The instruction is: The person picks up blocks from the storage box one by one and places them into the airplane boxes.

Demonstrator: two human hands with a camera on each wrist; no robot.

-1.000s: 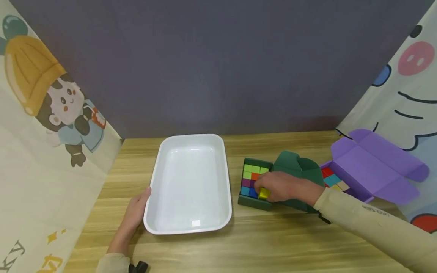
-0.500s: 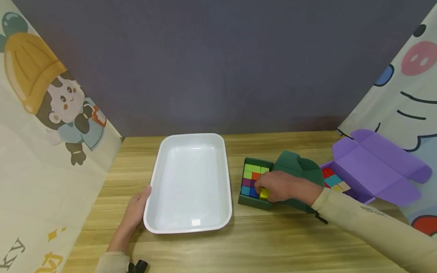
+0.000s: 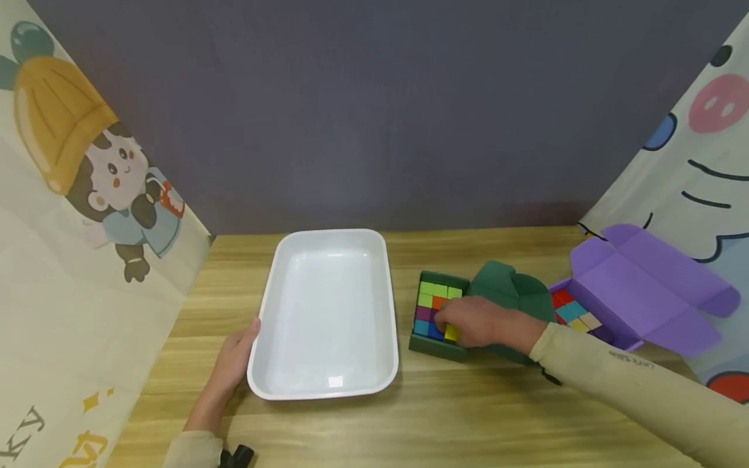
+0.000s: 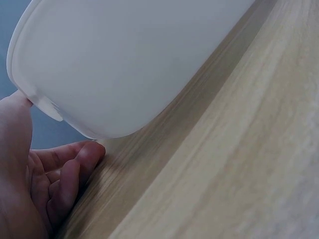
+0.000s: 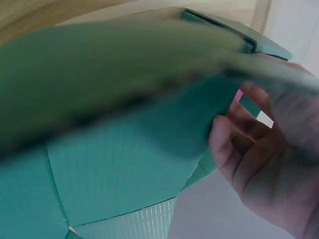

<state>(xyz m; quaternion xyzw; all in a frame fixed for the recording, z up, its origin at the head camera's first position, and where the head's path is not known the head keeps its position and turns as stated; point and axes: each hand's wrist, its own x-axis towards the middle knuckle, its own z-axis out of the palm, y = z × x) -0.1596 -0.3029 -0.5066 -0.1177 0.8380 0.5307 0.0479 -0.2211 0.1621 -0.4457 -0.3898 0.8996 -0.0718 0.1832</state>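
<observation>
My left hand [image 3: 233, 359] holds the left edge of a white tray [image 3: 251, 364] in the head view. In the left wrist view, its thumb touches the rim of the white tray [image 4: 114, 59] and the fingers curl low beside the base. My right hand [image 3: 475, 321] reaches into an open green box [image 3: 439, 348] of coloured blocks. Its curled fingers hold a yellow block [image 3: 452, 333] in the near right corner. A dark blue block [image 3: 435, 330] lies beside it. In the right wrist view, a green flap [image 5: 114, 74] hides the blocks and some fingertips.
Right of the green box, a purple box [image 3: 632, 292] stands with its lid open and several coloured blocks inside. The green lid [image 3: 503, 286] lies open beneath my right forearm. A dark wall [image 3: 374, 117] stands behind the wooden table [image 3: 328, 435].
The yellow block has moved slightly down into the corner of the green box, with my right hand staying over it. My left hand and the tray keep their places.
</observation>
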